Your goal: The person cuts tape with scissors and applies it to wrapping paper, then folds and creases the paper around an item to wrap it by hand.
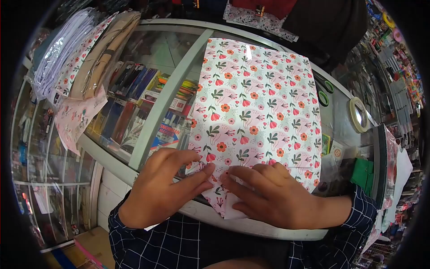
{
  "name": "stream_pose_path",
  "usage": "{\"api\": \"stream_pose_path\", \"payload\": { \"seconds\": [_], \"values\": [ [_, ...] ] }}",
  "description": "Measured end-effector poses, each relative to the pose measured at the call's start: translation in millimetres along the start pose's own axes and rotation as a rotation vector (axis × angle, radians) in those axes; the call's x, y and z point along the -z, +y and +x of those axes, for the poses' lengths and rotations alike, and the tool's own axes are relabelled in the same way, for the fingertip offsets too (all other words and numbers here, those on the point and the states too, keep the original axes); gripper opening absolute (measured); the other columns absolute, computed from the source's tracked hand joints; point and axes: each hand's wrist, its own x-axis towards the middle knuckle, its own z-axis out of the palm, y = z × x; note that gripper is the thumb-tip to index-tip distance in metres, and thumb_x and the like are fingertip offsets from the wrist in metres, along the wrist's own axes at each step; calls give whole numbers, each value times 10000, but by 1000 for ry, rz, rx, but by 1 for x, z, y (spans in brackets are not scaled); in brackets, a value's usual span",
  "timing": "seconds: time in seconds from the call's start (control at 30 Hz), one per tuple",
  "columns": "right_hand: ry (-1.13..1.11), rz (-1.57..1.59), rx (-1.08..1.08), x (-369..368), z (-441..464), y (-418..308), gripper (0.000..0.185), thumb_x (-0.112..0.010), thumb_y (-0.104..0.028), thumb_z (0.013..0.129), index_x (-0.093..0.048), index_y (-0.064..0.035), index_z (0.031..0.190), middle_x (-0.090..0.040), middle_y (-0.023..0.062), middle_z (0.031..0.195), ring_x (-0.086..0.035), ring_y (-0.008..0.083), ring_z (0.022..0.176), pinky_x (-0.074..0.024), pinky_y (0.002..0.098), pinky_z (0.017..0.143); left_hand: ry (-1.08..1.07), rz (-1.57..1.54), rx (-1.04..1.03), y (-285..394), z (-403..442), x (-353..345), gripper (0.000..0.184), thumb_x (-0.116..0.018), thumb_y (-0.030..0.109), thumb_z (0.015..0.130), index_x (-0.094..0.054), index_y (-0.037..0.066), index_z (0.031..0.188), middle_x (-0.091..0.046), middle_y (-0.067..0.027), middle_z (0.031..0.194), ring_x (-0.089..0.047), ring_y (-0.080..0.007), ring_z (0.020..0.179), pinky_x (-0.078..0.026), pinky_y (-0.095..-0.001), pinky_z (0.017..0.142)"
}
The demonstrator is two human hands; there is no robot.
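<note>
A flat rectangle of white floral wrapping paper (255, 107), printed with pink and orange flowers, lies on the glass counter in front of me. Its near end is folded into a pointed flap that hangs over the counter's front rim. My left hand (163, 188) pinches the left side of that flap, thumb stretched toward the middle. From the right, my right hand (275, 193) grips the same end with curled fingers close to the left thumb. Whatever the paper covers is hidden.
Pens and packets show beneath the glass display counter (154, 112). Plastic-wrapped cloth bundles (96, 58) stand at the left. Tape rolls (358, 114) and a green item (363, 175) are at the right. Dark and red fabric (331, 27) lies along the far edge.
</note>
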Motion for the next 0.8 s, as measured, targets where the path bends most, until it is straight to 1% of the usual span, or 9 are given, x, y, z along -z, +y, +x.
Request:
{"api": "stream_pose_path", "payload": {
  "seconds": [0.07,0.13,0.17,0.2,0.3,0.4,0.6,0.73,0.8],
  "values": [
    [43,148,-19,13,1,4,528,-753,-157,791,-580,-6,1267,-547,128,1232,-573,242,1005,-460,355,829,-11,13,-30,0,1,0,355,-814,171,720,-707,73,1045,-610,-45,1059,-585,-244,954,-491,-356,802],
    [4,245,-60,19,-7,15,501,-751,-106,786,-587,-10,1249,-562,149,1224,-584,265,1032,-474,364,841,-17,14,-86,-2,4,0,343,-805,160,734,-703,59,1045,-616,-43,1074,-587,-239,960,-495,-346,797],
    [-14,293,-81,22,-12,20,489,-750,-81,783,-591,-11,1241,-569,159,1221,-589,276,1046,-481,368,848,-27,10,-125,-4,3,-1,359,-807,158,713,-711,67,1046,-622,-44,1084,-591,-228,955,-494,-342,794],
    [-61,237,-67,29,-16,22,388,-720,-96,811,-631,-38,1184,-579,125,1235,-574,265,1085,-459,368,868,-37,7,-165,-7,1,-4,375,-809,156,692,-719,74,1047,-628,-45,1095,-596,-217,951,-492,-337,791],
    [-70,-12,78,32,-25,25,389,-665,-185,809,-640,-39,1169,-537,104,1293,-536,236,1136,-391,388,927,-101,-20,-294,-7,6,0,369,-781,155,681,-728,91,1040,-639,-34,1107,-607,-189,941,-492,-325,770],
    [-54,12,-29,31,-34,22,355,-640,-187,821,-672,-88,1160,-535,60,1315,-516,195,1154,-357,386,937,-190,-20,-384,-11,10,4,376,-749,165,686,-723,105,1055,-635,-23,1136,-614,-180,968,-494,-328,755],
    [-85,-166,-4,22,-49,21,423,-586,-197,865,-607,-129,1282,-478,54,1447,-468,186,1291,-361,389,956,-263,-53,-361,0,17,7,478,-765,276,693,-691,113,1137,-608,-44,1219,-612,-229,1081,-518,-364,820],
    [-29,-128,-8,15,-53,22,421,-574,-208,872,-591,-131,1286,-492,58,1445,-459,193,1318,-367,398,971,-288,-66,-374,0,14,0,497,-756,345,723,-684,97,1147,-595,-54,1251,-600,-264,1130,-528,-387,872],
    [-8,-141,-13,14,-53,22,399,-571,-208,871,-606,-127,1260,-510,55,1427,-468,195,1309,-373,403,972,-282,-51,-401,-1,14,-1,505,-750,343,730,-676,90,1161,-591,-56,1263,-599,-267,1133,-532,-393,860]
  ]
}}
